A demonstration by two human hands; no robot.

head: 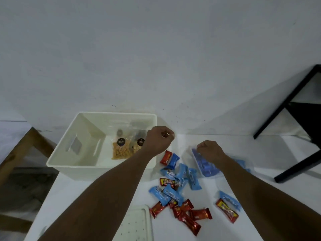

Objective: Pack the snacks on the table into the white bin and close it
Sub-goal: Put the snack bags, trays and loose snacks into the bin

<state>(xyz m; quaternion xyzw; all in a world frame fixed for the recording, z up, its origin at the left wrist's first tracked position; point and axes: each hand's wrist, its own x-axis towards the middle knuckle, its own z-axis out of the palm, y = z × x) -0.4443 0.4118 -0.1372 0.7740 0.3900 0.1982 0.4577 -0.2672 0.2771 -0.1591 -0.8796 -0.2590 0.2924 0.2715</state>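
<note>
Left hand [159, 139], fist closed, above the white bin's [57, 156] right rim; right hand [209, 150] grips a clear bag of blue wafers [206, 166]. Loose snack bars [175, 192] lie on the table [278, 180]; bin lid [137, 225] near edge.

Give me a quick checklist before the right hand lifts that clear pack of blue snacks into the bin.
1. White bin open, with room inside: ok; only two bags of yellow snacks lie in it.
2. Right hand grip on the clear pack of blue snacks: cannot tell; the fingers are curled at its far edge.
3. Left hand empty: cannot tell; fist closed at the bin's right edge.
4. Path to bin clear: not ok; the left hand is in the way.
5. Lid kept aside: ok.
</note>
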